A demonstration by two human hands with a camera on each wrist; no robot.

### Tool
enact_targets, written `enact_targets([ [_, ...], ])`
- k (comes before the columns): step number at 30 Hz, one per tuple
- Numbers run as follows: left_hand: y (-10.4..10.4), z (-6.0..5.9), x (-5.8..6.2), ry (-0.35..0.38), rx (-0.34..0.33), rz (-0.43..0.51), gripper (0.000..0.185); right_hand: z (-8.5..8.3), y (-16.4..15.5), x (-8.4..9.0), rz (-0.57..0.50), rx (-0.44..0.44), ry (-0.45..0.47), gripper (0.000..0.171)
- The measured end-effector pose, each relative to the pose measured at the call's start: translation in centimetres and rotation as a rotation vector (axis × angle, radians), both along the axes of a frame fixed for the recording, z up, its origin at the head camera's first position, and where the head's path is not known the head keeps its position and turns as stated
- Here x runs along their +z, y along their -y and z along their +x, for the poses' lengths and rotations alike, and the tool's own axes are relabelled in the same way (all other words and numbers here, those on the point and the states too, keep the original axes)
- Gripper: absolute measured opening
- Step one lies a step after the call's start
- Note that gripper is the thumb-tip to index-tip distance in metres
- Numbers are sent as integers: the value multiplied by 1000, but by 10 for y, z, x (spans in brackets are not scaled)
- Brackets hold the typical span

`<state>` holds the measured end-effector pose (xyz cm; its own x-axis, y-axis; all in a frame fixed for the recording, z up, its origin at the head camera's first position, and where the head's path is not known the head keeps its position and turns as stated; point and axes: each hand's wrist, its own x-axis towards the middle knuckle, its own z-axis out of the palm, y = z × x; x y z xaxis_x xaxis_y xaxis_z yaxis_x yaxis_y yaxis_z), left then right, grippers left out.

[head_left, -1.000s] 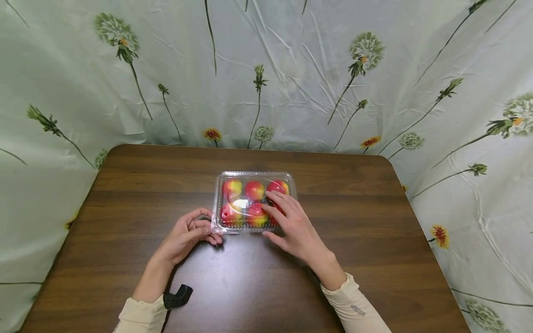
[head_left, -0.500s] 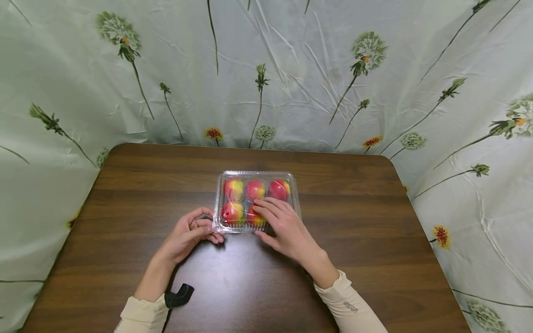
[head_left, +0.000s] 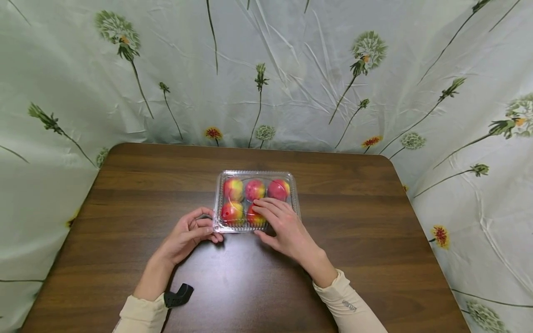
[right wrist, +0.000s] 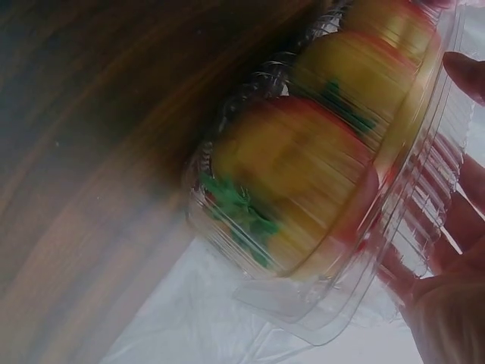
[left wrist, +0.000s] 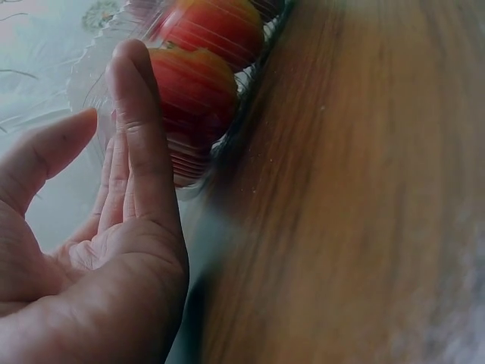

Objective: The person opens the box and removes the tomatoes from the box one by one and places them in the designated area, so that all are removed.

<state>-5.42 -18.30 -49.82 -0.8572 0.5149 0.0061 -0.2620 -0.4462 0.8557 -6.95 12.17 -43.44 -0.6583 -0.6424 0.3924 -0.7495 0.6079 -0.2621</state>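
Note:
A clear plastic clamshell container (head_left: 258,173) lies on the table with its lid over several red-and-yellow apples (head_left: 233,189). My right hand (head_left: 287,229) rests on the front right of the lid, fingers spread and the thumb by the near edge, hiding part of the front row. At the near left corner, my left hand (head_left: 185,240) touches the container's side; in the left wrist view its index finger is straight and the thumb stands apart. Green leaves (right wrist: 239,208) show beside an apple (right wrist: 295,159) through the plastic wall in the right wrist view.
The brown wooden table (head_left: 137,199) has rounded far corners. A pale curtain (head_left: 291,69) printed with dandelions hangs behind it and along both sides. A black strap (head_left: 179,296) sticks out from the left wrist.
My right hand has slid left and slightly nearer over the lid, uncovering the far right apple, and has since stayed almost still. My left hand keeps its place at the corner.

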Motion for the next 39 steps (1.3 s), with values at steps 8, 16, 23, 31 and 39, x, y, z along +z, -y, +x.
enact_targets([
  [8,-3,1,-3,-12,13,54,29,-1,0,-3,-16,15,-24,58],
  [16,-6,0,-5,20,52,25,25,-2,0,-6,-39,10,-16,57],
  [23,-9,0,-1,33,78,-9,23,-3,-1,-6,-43,3,-15,57],
  [31,-10,0,-3,3,76,-23,24,-2,-1,-7,-43,-5,-4,58],
  [39,-10,-2,-6,-40,81,-58,23,-2,-1,-7,-45,-7,15,60],
])
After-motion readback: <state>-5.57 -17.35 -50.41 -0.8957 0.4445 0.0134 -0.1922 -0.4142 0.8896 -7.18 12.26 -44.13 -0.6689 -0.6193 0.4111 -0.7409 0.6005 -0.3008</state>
